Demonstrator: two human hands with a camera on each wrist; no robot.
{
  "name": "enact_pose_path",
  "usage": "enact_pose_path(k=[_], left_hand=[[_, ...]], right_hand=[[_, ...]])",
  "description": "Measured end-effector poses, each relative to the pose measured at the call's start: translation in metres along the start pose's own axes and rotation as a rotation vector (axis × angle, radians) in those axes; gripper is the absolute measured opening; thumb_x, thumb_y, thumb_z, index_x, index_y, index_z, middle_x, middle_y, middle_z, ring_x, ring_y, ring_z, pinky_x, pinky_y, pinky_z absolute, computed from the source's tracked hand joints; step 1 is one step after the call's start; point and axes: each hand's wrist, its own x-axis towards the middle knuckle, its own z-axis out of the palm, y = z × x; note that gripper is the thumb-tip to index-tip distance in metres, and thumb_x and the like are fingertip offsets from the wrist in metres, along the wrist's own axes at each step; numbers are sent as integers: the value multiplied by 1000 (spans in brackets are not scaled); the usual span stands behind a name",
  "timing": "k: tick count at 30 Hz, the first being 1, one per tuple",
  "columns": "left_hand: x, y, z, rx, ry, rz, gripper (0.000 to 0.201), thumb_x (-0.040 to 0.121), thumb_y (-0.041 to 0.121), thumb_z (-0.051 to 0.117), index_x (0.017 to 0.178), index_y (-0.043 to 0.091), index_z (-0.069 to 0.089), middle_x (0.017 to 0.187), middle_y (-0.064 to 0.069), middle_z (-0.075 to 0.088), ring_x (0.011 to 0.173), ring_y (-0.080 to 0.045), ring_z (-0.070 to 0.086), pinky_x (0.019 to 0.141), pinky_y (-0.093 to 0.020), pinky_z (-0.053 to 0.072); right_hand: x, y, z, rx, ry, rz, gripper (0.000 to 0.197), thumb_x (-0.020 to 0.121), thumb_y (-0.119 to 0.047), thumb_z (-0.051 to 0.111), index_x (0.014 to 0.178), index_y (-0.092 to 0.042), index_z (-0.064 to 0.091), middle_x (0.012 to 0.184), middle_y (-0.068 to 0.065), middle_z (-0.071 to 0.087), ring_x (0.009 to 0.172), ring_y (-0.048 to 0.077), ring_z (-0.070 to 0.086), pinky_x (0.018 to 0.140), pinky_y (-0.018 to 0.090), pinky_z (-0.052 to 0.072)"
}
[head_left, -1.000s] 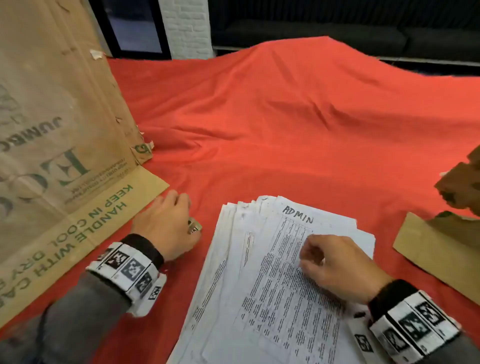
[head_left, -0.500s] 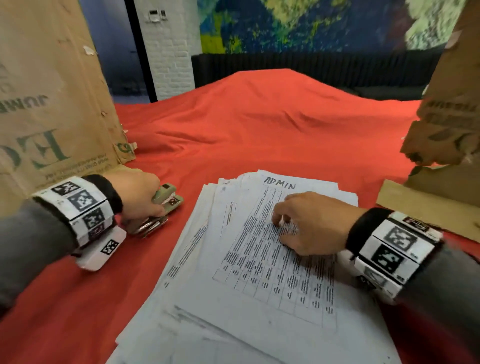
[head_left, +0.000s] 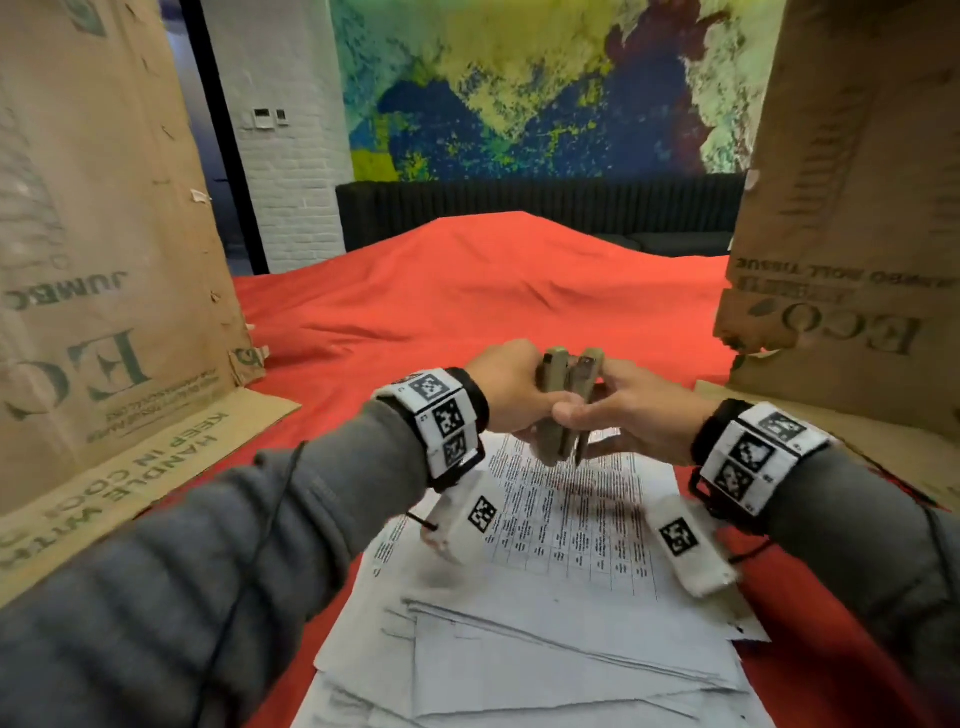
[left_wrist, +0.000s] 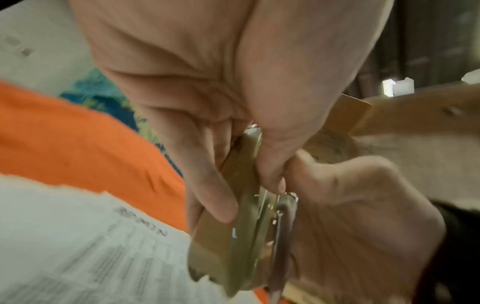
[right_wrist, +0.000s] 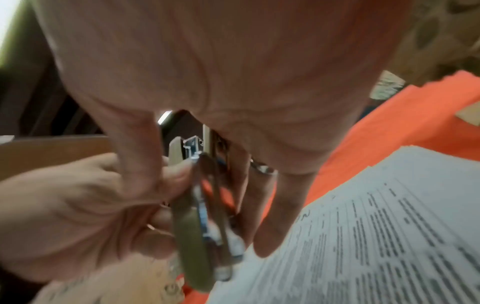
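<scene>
An olive-tan stapler (head_left: 563, 400) is held upright in the air above a stack of printed papers (head_left: 561, 525). It stands partly spread, its metal magazine showing between the two halves. My left hand (head_left: 519, 395) grips the stapler's left half, fingers and thumb curled round it (left_wrist: 233, 236). My right hand (head_left: 608, 415) pinches the right half, thumb in front and fingers behind (right_wrist: 192, 236). The top sheet of the papers (right_wrist: 376, 236) is headed "ADMIN" and lies on the red cloth (head_left: 493, 291).
A tall cardboard box (head_left: 104, 260) stands at the left, its flap lying on the cloth. Another cardboard box (head_left: 841, 234) stands at the right. The cloth rises in a hump at the back, before a black sofa (head_left: 519, 202).
My left hand has lifted the stapler off the cloth and brought it over the papers. My right hand has left the top sheet and taken hold of the stapler too. The view has tilted up.
</scene>
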Motion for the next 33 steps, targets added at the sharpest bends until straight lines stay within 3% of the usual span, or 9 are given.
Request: enact_pose_path(k=[3,5,9,12,15,18,23,27,33], left_hand=[[26,-9,-4,-283,-256,-14,31,103,30,64,121,5,69,112,-11,79,104,-25,77,95,-42,61],[38,-23,-17,-399,-404,-39,30,105,17,60,134,14,65,129,-2,73,117,-20,72,100,-35,57],[71,-46,-27,215,-132,-20,29,104,22,61,130,14,71,113,9,69,100,-12,65,89,-33,54],[84,-58,-12,609,-185,-59,46,101,44,62,131,10,65,119,-2,68,103,-20,60,95,-39,51],[91,-65,-3,564,-241,-98,58,93,50,71,142,20,60,138,1,64,121,-24,61,100,-37,48],[93,-66,-5,507,-90,-98,46,87,45,81,126,22,72,121,2,72,107,-20,66,92,-30,52],[91,-66,-8,402,-46,-86,10,90,29,79,91,20,74,93,1,77,89,-18,71,83,-33,61],[81,-60,-16,283,-14,-58,18,84,19,80,86,24,63,80,5,65,69,-13,57,59,-23,46],[49,-63,-29,245,-176,-61,26,82,31,87,107,25,81,98,3,81,96,-20,75,91,-39,60]], right_hand=[[2,2,-12,142,138,75,29,101,-14,64,127,-2,60,113,33,66,99,51,68,93,59,57],[2,8,-21,166,194,156,27,103,-14,59,124,3,61,100,23,61,80,39,64,75,49,61],[2,24,-32,158,230,266,24,101,-10,63,119,5,64,98,18,61,84,30,63,79,49,58],[4,32,-31,81,275,324,21,100,-14,65,114,1,68,103,23,70,94,33,68,93,53,56],[9,33,-25,-73,199,307,35,95,-32,68,102,2,71,92,17,67,84,28,64,80,43,49],[14,35,-22,-227,179,269,51,88,-40,66,103,8,65,88,9,59,84,24,52,79,39,37],[16,30,-22,-418,167,307,27,92,-42,73,112,-25,74,104,0,75,102,21,69,93,39,52],[12,24,-21,-556,118,327,45,83,-36,83,125,-29,67,108,-7,69,102,17,67,95,37,55],[-5,-7,-24,-591,11,305,43,74,-6,87,110,-22,71,104,2,77,77,14,71,64,25,57]])
